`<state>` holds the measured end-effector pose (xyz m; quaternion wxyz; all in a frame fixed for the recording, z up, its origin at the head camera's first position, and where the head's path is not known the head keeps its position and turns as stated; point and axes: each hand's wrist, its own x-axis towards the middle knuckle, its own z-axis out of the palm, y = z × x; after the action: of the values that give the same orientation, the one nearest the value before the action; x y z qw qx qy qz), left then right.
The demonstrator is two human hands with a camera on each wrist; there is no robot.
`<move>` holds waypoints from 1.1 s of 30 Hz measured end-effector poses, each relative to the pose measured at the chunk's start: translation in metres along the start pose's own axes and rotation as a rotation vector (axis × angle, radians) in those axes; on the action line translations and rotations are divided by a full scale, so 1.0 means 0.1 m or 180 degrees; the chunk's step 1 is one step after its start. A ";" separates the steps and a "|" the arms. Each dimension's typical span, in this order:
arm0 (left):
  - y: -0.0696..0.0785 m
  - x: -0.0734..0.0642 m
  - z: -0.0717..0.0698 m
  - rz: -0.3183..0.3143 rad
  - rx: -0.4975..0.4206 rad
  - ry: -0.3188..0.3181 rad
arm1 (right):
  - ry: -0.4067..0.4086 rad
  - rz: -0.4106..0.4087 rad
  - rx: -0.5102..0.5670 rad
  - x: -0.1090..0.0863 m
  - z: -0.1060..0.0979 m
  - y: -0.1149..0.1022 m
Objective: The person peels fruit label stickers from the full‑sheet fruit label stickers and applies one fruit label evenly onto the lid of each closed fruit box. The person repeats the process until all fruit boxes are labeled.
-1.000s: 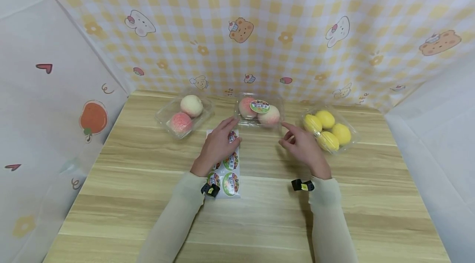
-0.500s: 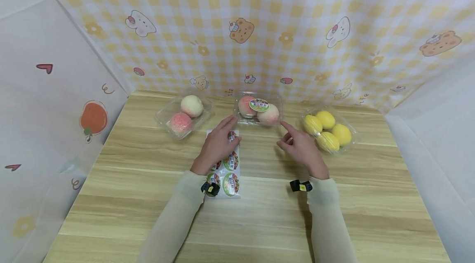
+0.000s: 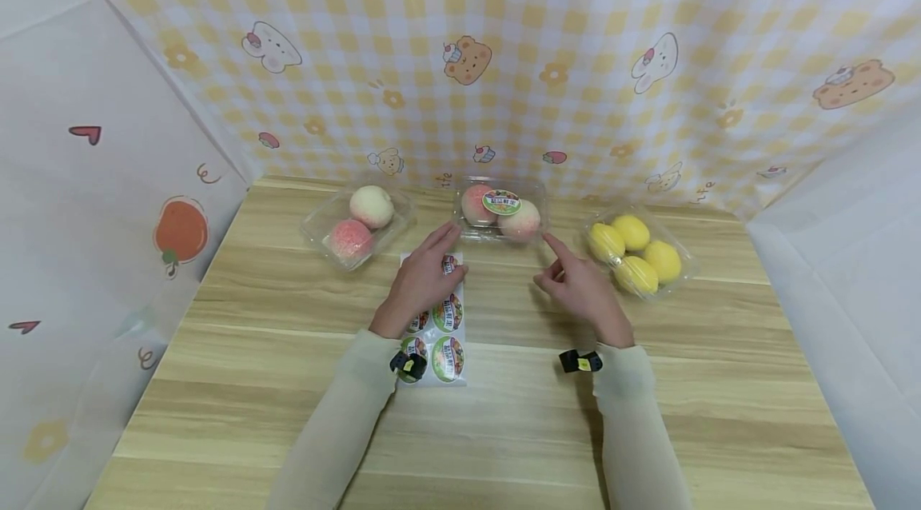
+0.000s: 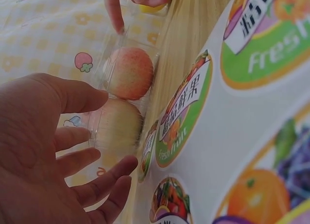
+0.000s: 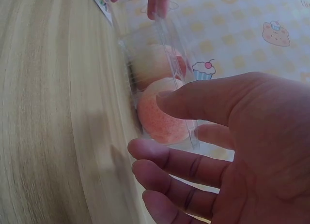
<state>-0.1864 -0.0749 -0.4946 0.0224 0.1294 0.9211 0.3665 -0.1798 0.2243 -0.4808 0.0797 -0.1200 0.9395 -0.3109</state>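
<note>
Four yellow fruits [image 3: 636, 271] near right hand [image 3: 586, 286]

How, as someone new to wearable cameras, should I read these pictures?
There is no machine: these are a person's bare left hand and right hand. The wide picture comes from a camera on the head, looking forward and down; the close-ups come from the small black wrist cameras, each facing its own hand. On the wooden table, the clear left box holds two peach-like fruits, the clear middle box two more with an oval label above them, the clear right box four yellow fruits. A sticker sheet is partly hidden by the left hand. Neither hand grips anything: fingertips sit by the middle box's near corners, perhaps touching; I cannot tell.
</note>
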 end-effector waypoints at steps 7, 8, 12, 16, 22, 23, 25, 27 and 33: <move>-0.22 0.08 0.13 0.0080 0.0041 0.0036 | -0.0034 0.0049 0.0050 0.00 0.02 0.00; -0.27 0.10 0.16 0.0095 0.0046 0.0047 | -0.0049 0.0056 0.0063 0.01 0.03 0.00; -0.49 0.21 0.33 0.0080 0.0161 0.0076 | -0.0088 0.0082 0.0090 0.01 0.04 -0.01; -0.49 0.21 0.34 0.0066 0.0117 0.0081 | -0.0109 0.0090 0.0071 0.01 0.04 -0.02; -0.31 0.14 0.20 -0.0004 0.0007 0.0044 | -0.0089 0.0095 0.0089 0.01 0.05 -0.02; -0.30 0.13 0.19 -0.0009 0.0010 0.0060 | -0.0075 0.0088 0.0088 0.01 0.05 -0.02; -0.28 0.12 0.18 -0.0025 0.0060 0.0038 | -0.0049 0.0074 0.0086 0.01 0.06 -0.02; -0.28 0.11 0.18 -0.0028 0.0111 0.0062 | -0.0032 0.0072 0.0079 0.02 0.07 -0.01; -0.03 0.02 0.03 -0.0166 0.0099 -0.0023 | -0.0020 0.0101 0.0118 0.01 0.07 -0.01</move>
<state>-0.1887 -0.0741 -0.4990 0.0332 0.1070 0.9297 0.3510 -0.1794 0.2194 -0.4862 0.0898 -0.1046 0.9350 -0.3266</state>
